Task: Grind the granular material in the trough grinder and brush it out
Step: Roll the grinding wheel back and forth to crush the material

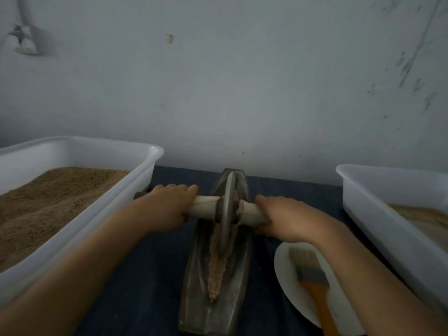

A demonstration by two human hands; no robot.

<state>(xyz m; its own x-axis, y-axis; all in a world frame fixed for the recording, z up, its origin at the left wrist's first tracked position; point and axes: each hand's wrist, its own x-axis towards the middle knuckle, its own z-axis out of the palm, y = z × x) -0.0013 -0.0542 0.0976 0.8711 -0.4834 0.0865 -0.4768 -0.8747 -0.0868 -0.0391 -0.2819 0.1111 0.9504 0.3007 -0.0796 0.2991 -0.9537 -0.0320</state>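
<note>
- Where the head view looks down at the dark cloth-covered table (135,275), one trough grinder (218,275) runs from 12 to 6 o'clock through the middle; no brand, label or writing is readable anywhere.
- One grinding wheel (226,212) stands upright in the trough's far half, on a pale wooden axle (203,206) lying across from 9 to 3 o'clock.
- Left hand (167,207) has its fingers curled round the axle's left end; right hand (283,219) wraps the right end. Two hands, both gripping.
- Granular material (218,265), pinkish-brown, lies along the groove from the wheel toward 6 o'clock; some clings to the hub.
- Two white tubs: the left tub (101,214) at 9 o'clock holds brown grain, its near rim just beside the left forearm; the right tub (388,229) at 3 o'clock holds paler matter.
- One white plate (286,275) at 4 o'clock, partly under the right forearm, carries one brush (309,270) with an orange handle.
- Open cloth shows either side of the trough; the wall (242,93) closes off 12 o'clock just behind the trough's far tip.
</note>
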